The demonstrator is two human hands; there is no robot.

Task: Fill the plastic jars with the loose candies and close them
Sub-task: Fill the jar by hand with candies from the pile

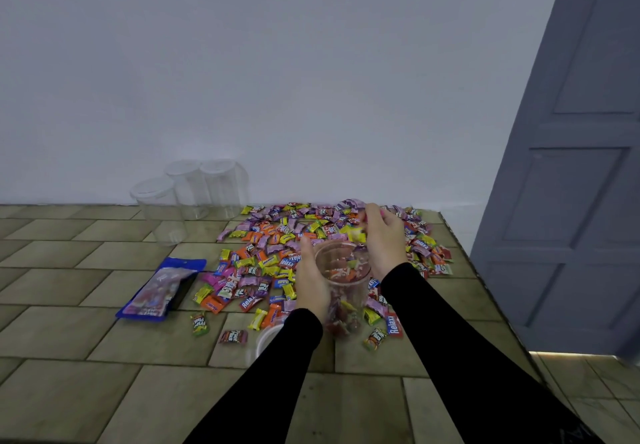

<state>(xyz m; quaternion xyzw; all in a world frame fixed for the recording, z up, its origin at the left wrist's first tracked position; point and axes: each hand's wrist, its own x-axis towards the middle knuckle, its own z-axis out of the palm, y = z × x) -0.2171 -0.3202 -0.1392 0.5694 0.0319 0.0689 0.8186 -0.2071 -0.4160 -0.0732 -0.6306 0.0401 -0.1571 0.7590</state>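
Clear jar [343, 287] gripped by left hand [311, 284]; right hand [384, 235] fingers clamped on candies [356, 234] over mouth; spill likely if released off-centre.

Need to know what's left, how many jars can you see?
4: one jar held by the left hand, partly filled; three lidded empties at the wall, at and. None seem hidden.

The left hand [311, 282] is gripping an open clear jar [343, 291] partly filled with candies, while the right hand [384, 235] is holding wrapped sweets over its mouth. The candy pile [277, 253] is lying spread behind on the tiled surface [86, 357] — three empty jars [194, 194] standing by the wall.
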